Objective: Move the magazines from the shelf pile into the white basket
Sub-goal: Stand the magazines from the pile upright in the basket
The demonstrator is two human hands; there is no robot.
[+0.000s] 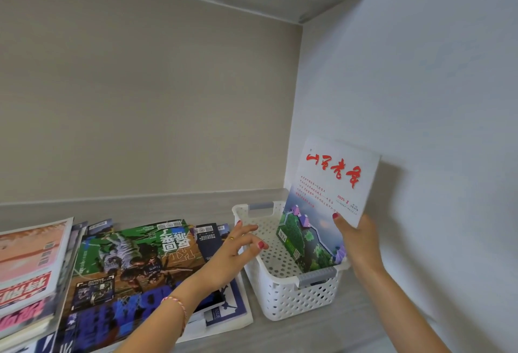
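- The right hand (360, 240) pinches the white magazine with red lettering (328, 204) by its near right edge, thumb on the cover. The magazine stands tilted, its lower end already inside the white basket (283, 293) and its top leaning toward the side wall (434, 86). Held by one edge only, it could bow or slide out of the pinch and slump across the basket.
- The magazine looks taller than the basket is deep, so once released upright it may tip over the rim or drag the light basket sideways.
- The left hand (238, 246) hovers with fingers spread and relaxed, holding nothing, just beside the basket's left rim and above the pile. It does not appear to be steadying the basket, which may skid along the shelf (168, 204) if the magazine pushes on it.
- The remaining magazines lie fanned and overlapping at the left; the green-covered magazine (134, 257) sits on top. Pulling one from such a loose stack could drag its neighbours off the front edge of the shelf.
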